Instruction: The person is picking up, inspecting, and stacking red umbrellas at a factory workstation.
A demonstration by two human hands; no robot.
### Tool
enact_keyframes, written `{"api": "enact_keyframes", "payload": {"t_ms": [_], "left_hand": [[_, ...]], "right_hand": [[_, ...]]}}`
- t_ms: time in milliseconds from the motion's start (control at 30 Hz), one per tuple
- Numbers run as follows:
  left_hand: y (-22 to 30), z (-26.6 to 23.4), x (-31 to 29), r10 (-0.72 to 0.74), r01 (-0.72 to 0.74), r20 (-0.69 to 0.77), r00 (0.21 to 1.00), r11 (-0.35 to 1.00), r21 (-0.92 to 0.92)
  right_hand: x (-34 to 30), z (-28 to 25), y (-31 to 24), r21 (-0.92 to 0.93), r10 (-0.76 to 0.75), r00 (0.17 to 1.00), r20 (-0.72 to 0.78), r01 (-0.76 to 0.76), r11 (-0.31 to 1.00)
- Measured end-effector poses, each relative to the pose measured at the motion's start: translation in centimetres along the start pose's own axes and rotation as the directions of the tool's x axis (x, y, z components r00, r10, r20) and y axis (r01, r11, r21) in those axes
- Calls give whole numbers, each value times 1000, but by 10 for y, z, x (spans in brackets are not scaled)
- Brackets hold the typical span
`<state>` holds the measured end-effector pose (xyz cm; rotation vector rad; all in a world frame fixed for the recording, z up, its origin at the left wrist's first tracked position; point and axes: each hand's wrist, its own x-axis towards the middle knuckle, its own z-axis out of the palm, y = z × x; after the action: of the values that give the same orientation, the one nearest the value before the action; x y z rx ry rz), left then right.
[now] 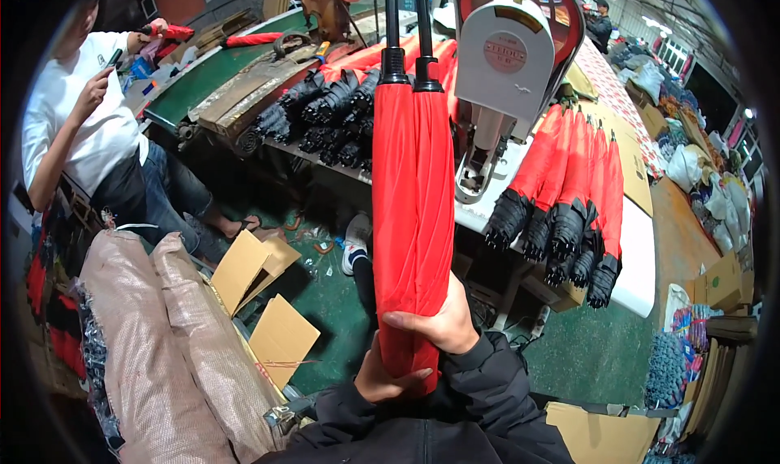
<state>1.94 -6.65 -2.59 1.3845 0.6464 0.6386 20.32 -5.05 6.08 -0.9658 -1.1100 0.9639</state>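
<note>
Two rolled red umbrellas (413,188) stand upright side by side before me, their black shafts pointing up and away. My right hand (445,324) wraps round their lower part, its thumb across the red cloth. Just below, my left hand (388,376) is closed round the same pair from the left side. The bottom ends are partly hidden by my hands and sleeves. Behind the umbrellas stands a white machine (504,66) with a red wheel guard. To its right a row of red umbrellas (573,171) with black ends lies on the white tabletop (638,257).
More red umbrellas with black ends (325,110) are piled left of the machine. A seated person (89,114) in a white shirt is at the left, a phone in one hand. Large woven sacks (154,334) and an open cardboard box (280,338) stand at lower left.
</note>
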Motion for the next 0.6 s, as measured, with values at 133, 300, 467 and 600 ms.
{"api": "enact_keyframes", "payload": {"t_ms": [133, 300, 467, 600], "left_hand": [[4, -21, 2, 67, -70, -36, 997, 992, -107], [57, -40, -13, 120, -112, -55, 991, 985, 131], [101, -66, -69, 106, -84, -89, 990, 972, 218], [124, -74, -121, -82, 91, -47, 996, 963, 253]], "right_hand": [[16, 16, -17, 213, -12, 1000, 19, 8, 977], [36, 48, -29, 378, -100, 990, 97, 57, 924], [26, 89, -44, 511, -102, 984, 145, 14, 859], [-2, 109, -14, 575, -39, 988, 149, -54, 817]]}}
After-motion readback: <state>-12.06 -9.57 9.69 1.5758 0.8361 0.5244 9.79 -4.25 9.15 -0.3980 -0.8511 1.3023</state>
